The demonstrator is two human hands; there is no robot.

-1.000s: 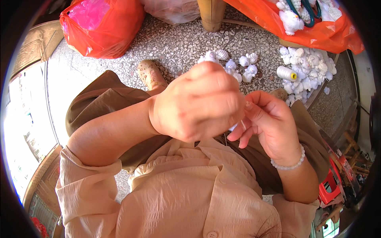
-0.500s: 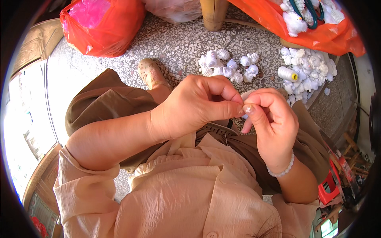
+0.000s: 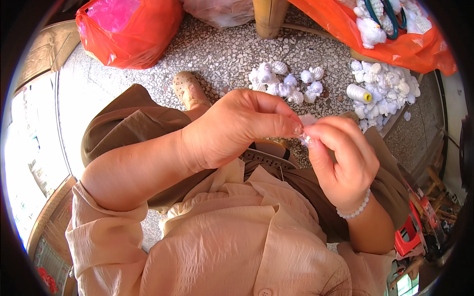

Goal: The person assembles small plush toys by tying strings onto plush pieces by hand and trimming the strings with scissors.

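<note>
My left hand (image 3: 242,121) reaches across my lap with thumb and forefinger pinched together. Its fingertips meet those of my right hand (image 3: 345,158), which is also closed in a pinch and has a pale bead bracelet at the wrist. Caught where the fingertips meet is a small white piece (image 3: 308,120), mostly hidden by the fingers; its kind is not clear. On the floor beyond lies a small group of white, knitted-looking pieces (image 3: 284,90). Farther right is a larger heap of similar white pieces (image 3: 387,86), with a white thread spool (image 3: 359,93) with a yellow core on it.
A red plastic bag (image 3: 143,39) stands at the far left, beside a clear plastic bag (image 3: 217,11). At the far right, an orange plastic sheet (image 3: 414,52) holds white pieces and dark-handled scissors (image 3: 392,27). A wooden leg (image 3: 269,19) stands on the speckled floor.
My right hand has shifted slightly right and down, and its fingertips have drawn a little apart. The left hand has moved slightly left. More of the white piece shows above the fingertips.
</note>
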